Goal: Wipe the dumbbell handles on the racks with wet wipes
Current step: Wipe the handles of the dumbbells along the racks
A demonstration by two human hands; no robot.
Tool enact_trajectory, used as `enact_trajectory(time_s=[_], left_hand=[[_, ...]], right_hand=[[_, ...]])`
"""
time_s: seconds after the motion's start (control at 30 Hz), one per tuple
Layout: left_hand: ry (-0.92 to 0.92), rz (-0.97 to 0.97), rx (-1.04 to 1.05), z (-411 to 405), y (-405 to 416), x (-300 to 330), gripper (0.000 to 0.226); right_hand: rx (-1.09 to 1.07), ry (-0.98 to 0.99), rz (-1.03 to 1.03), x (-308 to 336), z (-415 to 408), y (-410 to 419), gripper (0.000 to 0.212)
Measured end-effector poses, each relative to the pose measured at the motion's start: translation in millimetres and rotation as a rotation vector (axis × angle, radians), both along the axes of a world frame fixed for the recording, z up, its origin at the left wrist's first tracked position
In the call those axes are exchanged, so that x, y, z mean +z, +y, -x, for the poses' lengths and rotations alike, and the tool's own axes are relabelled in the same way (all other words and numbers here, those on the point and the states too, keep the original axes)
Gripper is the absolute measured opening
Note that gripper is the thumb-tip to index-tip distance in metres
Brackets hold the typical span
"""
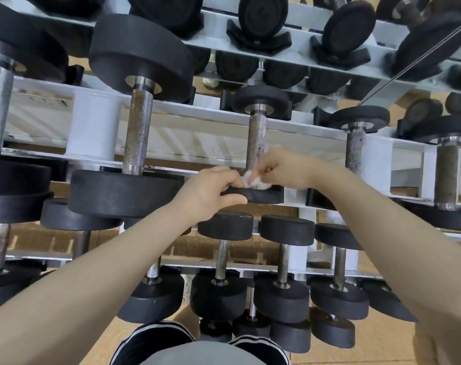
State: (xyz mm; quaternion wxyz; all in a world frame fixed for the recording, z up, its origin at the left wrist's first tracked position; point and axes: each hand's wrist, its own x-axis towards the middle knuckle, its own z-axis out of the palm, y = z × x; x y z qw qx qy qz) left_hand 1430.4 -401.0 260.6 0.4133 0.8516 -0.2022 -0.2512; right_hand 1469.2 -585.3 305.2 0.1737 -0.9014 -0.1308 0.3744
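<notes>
A dumbbell with a knurled steel handle [256,138] lies across the middle tier of the white rack [171,127], its near black head [261,196] toward me. My left hand [210,192] grips the rim of that near head, thumb under it and fingers on top. My right hand [279,168] pinches a crumpled white wet wipe [253,180] at the bottom end of the handle, where it meets the near head. The lowest part of the handle is hidden behind the hands and the wipe.
A larger dumbbell [137,133] lies to the left on the same tier, another [354,151] to the right. Smaller dumbbells [221,259] fill the lower tier, and more black heads [261,19] line the top tier. My knees [197,349] are at the bottom edge.
</notes>
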Motion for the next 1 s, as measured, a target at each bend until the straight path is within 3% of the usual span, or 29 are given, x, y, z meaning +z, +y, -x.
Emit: enact_trajectory(time_s=[0.07,0.13,0.2,0.27,0.37,0.47,0.6,0.77,0.8,0.93,1.0], left_hand=[[-0.003,-0.009,-0.008,-1.1,-0.5,0.6,0.025],[-0.007,-0.018,-0.009,-1.6,-1.3,1.0,0.026],[-0.009,-0.015,-0.001,-1.2,-1.6,0.8,0.027],[-0.018,-0.012,0.003,0.2,-2.0,0.3,0.025],[-0.034,0.01,0.007,2.3,-2.4,-1.0,0.021],[-0.034,0.016,0.021,2.8,-1.6,-0.5,0.022],[-0.054,0.011,-0.006,1.8,-2.1,0.7,0.022],[-0.053,0.013,0.012,1.9,-2.5,-0.2,0.023],[-0.052,0.015,0.015,2.4,-4.0,0.7,0.023],[-0.052,-0.04,0.0,1.8,-11.9,5.6,0.021],[-0.007,-0.05,-0.012,-0.2,-11.8,6.6,0.017]], right_hand=[[-0.325,0.04,-0.207,-1.9,3.9,-8.9,0.029],[-0.855,-0.02,-0.491,-16.2,-6.1,-13.9,0.027],[-1.292,0.054,-0.727,-33.9,-22.8,-10.4,0.029],[-1.581,0.095,-0.878,-46.2,-37.0,-5.2,0.034],[-1.832,0.052,-0.963,-50.5,-48.6,-6.5,0.031],[-1.835,0.092,-0.963,-48.0,-45.6,-4.7,0.025],[-1.446,0.24,-0.793,-45.7,-36.8,-3.7,0.025],[-0.76,0.208,-0.156,-35.8,2.0,-24.2,0.018],[-0.761,0.214,-0.164,-37.6,4.3,-25.7,0.019],[-1.395,0.115,-0.479,-43.7,-23.3,-20.9,0.02],[-1.511,0.135,-0.618,-45.4,-35.2,-13.6,0.022]])
